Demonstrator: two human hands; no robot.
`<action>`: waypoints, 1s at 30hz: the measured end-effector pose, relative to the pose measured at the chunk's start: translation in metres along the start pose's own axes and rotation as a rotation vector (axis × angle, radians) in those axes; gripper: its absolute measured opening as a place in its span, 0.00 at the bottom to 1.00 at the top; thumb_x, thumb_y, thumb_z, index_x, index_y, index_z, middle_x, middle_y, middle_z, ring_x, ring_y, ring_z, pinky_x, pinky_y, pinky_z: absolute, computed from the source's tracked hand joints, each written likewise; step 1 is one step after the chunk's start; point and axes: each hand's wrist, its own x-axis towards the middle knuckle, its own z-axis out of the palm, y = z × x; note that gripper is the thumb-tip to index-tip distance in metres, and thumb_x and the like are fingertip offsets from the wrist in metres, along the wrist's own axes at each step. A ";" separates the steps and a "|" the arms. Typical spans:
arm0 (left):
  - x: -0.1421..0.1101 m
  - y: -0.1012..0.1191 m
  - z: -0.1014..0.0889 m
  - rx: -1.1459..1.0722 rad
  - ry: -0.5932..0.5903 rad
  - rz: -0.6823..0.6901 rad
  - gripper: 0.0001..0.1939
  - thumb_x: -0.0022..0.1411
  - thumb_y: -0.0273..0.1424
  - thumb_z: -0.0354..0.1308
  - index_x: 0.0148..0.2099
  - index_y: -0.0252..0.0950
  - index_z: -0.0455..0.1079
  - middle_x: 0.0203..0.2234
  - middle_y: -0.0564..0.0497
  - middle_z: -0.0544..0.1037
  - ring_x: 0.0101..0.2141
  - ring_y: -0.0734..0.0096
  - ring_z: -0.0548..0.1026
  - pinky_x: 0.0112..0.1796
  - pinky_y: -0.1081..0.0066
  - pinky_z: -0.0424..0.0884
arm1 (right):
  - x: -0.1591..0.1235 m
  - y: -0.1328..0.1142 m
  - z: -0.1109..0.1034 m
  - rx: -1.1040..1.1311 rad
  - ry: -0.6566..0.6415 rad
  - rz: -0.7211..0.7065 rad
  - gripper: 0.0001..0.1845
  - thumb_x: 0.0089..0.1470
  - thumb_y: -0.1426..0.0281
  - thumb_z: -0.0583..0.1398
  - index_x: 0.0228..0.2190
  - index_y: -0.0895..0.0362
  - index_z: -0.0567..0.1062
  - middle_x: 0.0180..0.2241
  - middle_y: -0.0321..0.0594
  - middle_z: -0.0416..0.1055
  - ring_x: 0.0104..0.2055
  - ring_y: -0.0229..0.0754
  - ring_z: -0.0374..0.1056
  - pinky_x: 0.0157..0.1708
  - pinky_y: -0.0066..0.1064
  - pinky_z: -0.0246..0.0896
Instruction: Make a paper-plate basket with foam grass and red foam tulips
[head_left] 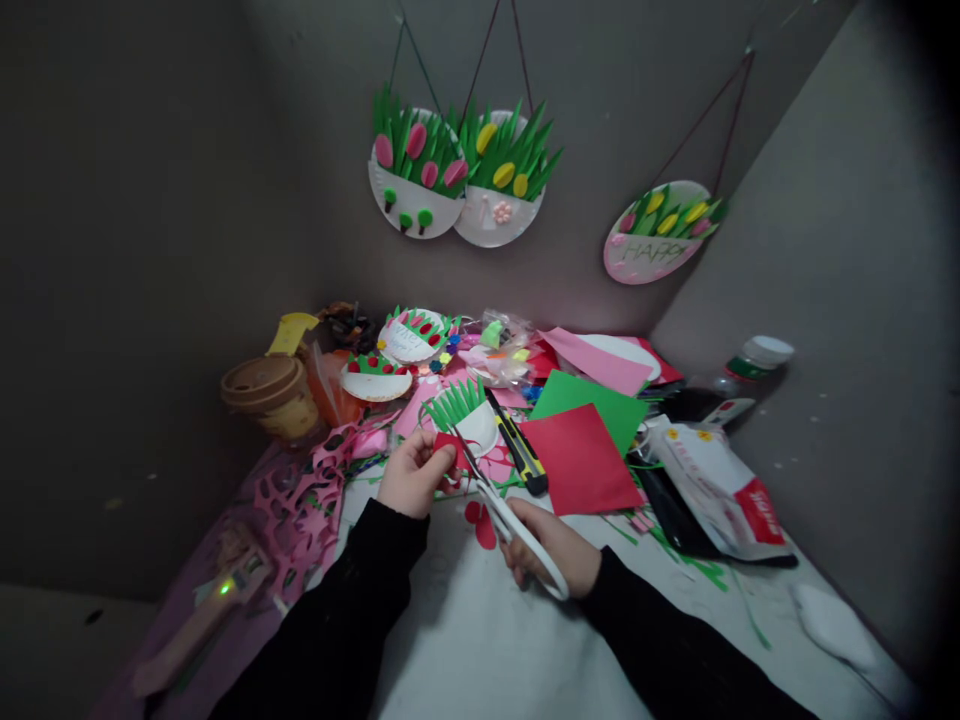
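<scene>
Scissors (493, 500) meet red paper (446, 440); plate (646, 264) seemingly reads "HAPPY".

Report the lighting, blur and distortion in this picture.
Head view: dim light, blackened right edge, a green glow on the glue gun; head view: soft, small print on the white-and-red packet unreadable; head view: the rightmost hanging paper plate looks stretched oval.

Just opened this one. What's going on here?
A person's left grip pinches a small piece of red paper, while the right grip holds white-handled scissors with the blades at it. Red cut-outs lie on the table between the grips. Beyond them is a green-fringed paper plate, with a yellow-and-black craft knife beside it. Three decorated plates hang on the wall.
</scene>
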 end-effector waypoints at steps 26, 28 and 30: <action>-0.002 0.003 0.003 -0.026 0.008 -0.031 0.11 0.47 0.35 0.60 0.27 0.34 0.61 0.14 0.56 0.71 0.16 0.79 0.67 0.15 0.81 0.61 | -0.005 -0.008 0.003 -0.030 -0.020 -0.035 0.26 0.39 0.51 0.62 0.32 0.57 0.61 0.20 0.28 0.61 0.16 0.30 0.58 0.15 0.24 0.54; -0.003 0.004 0.003 -0.020 0.025 -0.036 0.12 0.47 0.35 0.60 0.28 0.34 0.61 0.14 0.56 0.71 0.16 0.79 0.68 0.15 0.81 0.62 | -0.004 -0.008 0.003 -0.025 -0.028 -0.032 0.26 0.39 0.52 0.62 0.34 0.57 0.62 0.20 0.28 0.60 0.16 0.30 0.57 0.15 0.23 0.55; -0.003 0.005 0.003 -0.018 0.043 -0.040 0.12 0.46 0.35 0.60 0.28 0.35 0.61 0.15 0.56 0.72 0.17 0.78 0.69 0.15 0.81 0.62 | -0.003 -0.006 0.003 -0.019 -0.033 -0.031 0.24 0.40 0.55 0.62 0.34 0.57 0.62 0.19 0.27 0.59 0.16 0.29 0.56 0.16 0.23 0.55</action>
